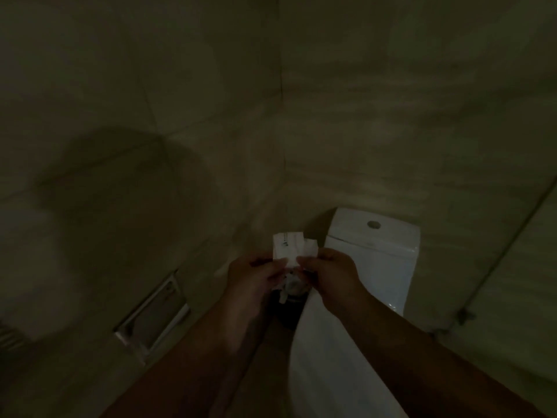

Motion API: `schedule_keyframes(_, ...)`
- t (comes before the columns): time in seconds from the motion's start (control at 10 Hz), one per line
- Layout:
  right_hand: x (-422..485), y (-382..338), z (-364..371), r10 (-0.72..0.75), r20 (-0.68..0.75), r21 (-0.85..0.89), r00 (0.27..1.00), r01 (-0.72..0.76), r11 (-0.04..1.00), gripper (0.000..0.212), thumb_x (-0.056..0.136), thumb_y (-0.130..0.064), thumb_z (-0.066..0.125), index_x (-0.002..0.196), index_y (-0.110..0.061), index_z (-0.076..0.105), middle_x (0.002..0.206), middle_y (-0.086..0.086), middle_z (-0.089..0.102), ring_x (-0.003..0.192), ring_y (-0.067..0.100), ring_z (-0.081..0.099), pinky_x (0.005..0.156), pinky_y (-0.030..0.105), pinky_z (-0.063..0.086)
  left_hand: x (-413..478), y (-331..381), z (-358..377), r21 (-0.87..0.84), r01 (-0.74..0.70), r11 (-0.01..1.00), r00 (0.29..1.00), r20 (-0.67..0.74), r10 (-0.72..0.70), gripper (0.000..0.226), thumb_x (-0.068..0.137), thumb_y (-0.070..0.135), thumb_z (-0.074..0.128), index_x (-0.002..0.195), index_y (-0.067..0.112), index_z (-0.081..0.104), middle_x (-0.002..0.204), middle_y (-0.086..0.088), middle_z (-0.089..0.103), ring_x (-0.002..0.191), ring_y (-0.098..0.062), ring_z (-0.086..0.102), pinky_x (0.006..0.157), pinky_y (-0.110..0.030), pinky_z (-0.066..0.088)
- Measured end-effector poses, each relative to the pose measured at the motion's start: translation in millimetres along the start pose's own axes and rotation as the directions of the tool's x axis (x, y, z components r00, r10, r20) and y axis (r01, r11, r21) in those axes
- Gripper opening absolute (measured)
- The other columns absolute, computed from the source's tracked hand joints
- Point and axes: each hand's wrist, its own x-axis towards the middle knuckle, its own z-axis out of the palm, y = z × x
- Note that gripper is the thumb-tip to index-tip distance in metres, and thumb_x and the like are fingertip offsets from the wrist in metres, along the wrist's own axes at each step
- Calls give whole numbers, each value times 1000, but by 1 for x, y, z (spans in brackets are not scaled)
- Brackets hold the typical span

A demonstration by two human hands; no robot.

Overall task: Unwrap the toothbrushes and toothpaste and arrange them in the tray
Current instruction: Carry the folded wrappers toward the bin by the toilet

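Wrapper (290,248) is what you've got pinched between both hands right now, held up in front of you over the toilet (355,297) in a really dim bathroom. Your left hand (253,279) grips the lower left edge of it and your right hand (331,274) grips the right edge, fingers closed on the white paper, thumbs nearly meeting in the middle. It looks torn already, with ragged scraps (284,289) hanging down between your hands, so my guess is you're mid-unwrap on one item. Can't tell if it's a toothbrush or the toothpaste inside, too dark and too small

As for progress: no tray anywhere in this view, and no unwrapped toothbrushes or toothpaste either, so nothing here shows anything arranged yet. There's a metal holder (152,312) set into the wall on your left, but that's not the tray as far as I can tell. Arranging still seems to be ahead of you
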Motion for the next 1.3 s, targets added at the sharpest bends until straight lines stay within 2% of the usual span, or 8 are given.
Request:
schedule_keyframes(0.2,81,-22,-11,12,30,15,999,-12,1000,14,76,4,67,76,-10,68,85,12,71,80,25,69,65,28,55,69,11,34,13,23,1000,1000,9,-23,26,82,4,65,107,-2,67,99,-22,71,87,-31,70,61,-29,58)
schedule_keyframes(0.4,146,-5,-12,61,6,-19,998,-61,998,17,79,6,64,87,-9,68,88,11,70,83,26,67,70,30,56,148,-7,35,95,69,993,996,-53,-64,25,78,3,70,102,-2,67,83,-11,71,68,-19,69,52,-22,56)
schedule_keyframes(0.8,289,91,-4,155,-320,-59,935,-183,981,24,76,2,70,82,-18,58,80,3,63,70,22,65,58,31,54,320,-93,15,86,373,924,927,-66,-368,31,81,1,66,112,-3,64,110,-24,67,101,-41,63,92,-55,50)
schedule_keyframes(0.9,324,138,-2,200,-418,-57,886,-245,968,21,77,-1,70,96,-7,61,82,6,66,70,22,66,53,28,52,364,-131,6,12,437,899,894,-113,-433,33,79,-3,66,112,-5,63,109,-24,67,98,-40,64,89,-53,51)
schedule_keyframes(1.0,356,194,-3,198,-462,-119,865,-281,952,15,77,-4,70,76,-18,68,74,2,69,75,27,68,72,45,57,405,-180,-5,-68,489,870,846,-209,-491,30,78,-10,65,108,-9,63,101,-22,65,74,-32,62,63,-38,54)
schedule_keyframes(1.1,393,254,-13,196,-506,-173,840,-321,931,23,74,-5,72,59,-22,67,66,1,70,71,27,68,70,40,56,449,-236,-13,-87,528,845,809,-253,-531,15,80,-12,61,92,-6,67,96,-23,66,66,-28,58,46,-31,49)
schedule_keyframes(1.2,437,305,-28,189,-507,-248,841,-352,902,11,79,-6,69,90,-10,69,79,5,67,70,18,61,59,26,48,490,-298,-24,-26,536,844,816,-239,-526,8,84,-6,60,86,-1,65,64,-6,67,51,-16,59,39,-24,46)
schedule_keyframes(1.3,477,347,-44,234,-398,-258,887,-353,899,22,88,-1,57,109,2,62,100,20,67,87,30,64,77,36,53,521,-344,-33,58,503,862,855,-182,-486,15,84,3,62,99,0,65,73,-3,68,60,-10,62,48,-19,48)
